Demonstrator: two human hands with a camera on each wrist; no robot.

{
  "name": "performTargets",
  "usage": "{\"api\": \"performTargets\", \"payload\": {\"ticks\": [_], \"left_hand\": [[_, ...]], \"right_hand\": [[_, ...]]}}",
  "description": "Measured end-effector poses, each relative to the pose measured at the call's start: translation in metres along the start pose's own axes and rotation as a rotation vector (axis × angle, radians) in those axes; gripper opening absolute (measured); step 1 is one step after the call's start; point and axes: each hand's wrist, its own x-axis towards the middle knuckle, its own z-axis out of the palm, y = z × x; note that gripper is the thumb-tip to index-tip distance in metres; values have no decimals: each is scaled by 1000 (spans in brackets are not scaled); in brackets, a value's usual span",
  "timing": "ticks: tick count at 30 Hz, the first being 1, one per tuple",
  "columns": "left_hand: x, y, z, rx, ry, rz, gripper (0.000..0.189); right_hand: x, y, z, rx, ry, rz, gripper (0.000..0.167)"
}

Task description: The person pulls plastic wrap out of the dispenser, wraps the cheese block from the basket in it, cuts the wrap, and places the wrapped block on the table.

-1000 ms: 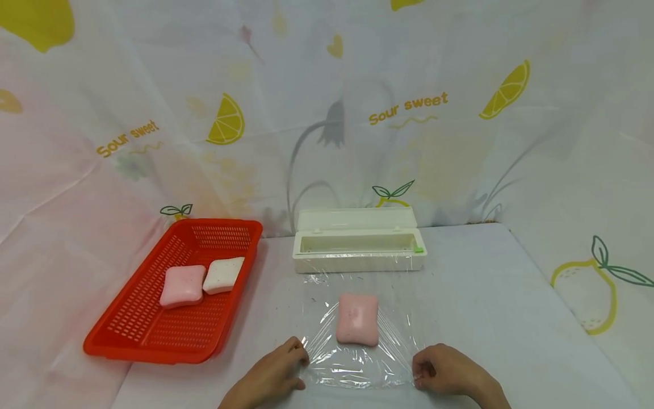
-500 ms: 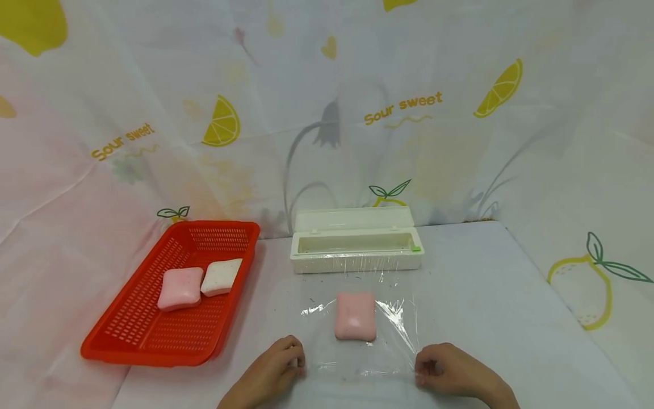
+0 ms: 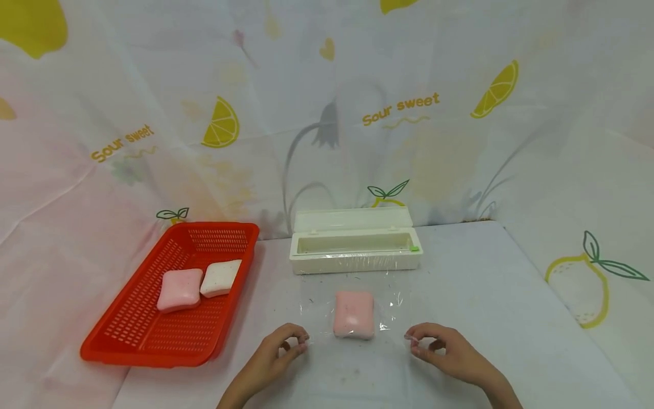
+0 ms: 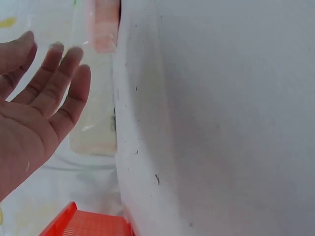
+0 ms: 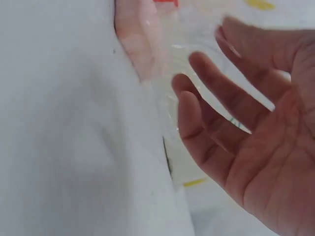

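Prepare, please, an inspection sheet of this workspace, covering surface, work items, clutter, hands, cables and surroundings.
Surface: white tabletop.
Job's things: pink bar at the clear film, which reaches to the white box, lid open; red basket on the left side, holding a second pink bar and a white bar.
Clutter: small dark specks on the tabletop.
Hands: left hand and right hand appear to pinch the film, one on each side.
Cables: nothing seen.
Surroundings: lemon-print backdrop behind and at both sides.

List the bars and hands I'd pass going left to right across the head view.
Pink bar in the red basket, white bar, left hand, second pink bar, right hand.
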Motion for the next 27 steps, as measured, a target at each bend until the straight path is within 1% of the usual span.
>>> {"api": "performTargets", "payload": {"ticks": [3,5,8,12,16,19,23,27], "left_hand": [[4,0,0,-107,-3,-59,12],[7,-1,0,-187,-9,-84,13],[12,-2,-1,-293,-13,-116,16],[18,-4,-1,-366,-2,-162,21],[24,-5,1,-410,19,-211,24],[29,-7,3,-427,48,-240,23],[36,-7,4,-424,95,-286,18],[42,-8,6,-421,123,-342,17]], "right_hand": [[5,-2,0,86,54,69,14],[8,-3,0,162,80,118,18],[14,-3,0,258,125,220,25],[22,-2,2,330,196,336,32],[29,-1,5,352,280,439,33],[35,-1,6,351,332,492,32],[42,1,6,355,362,535,31],[48,7,6,364,378,578,31]]}}
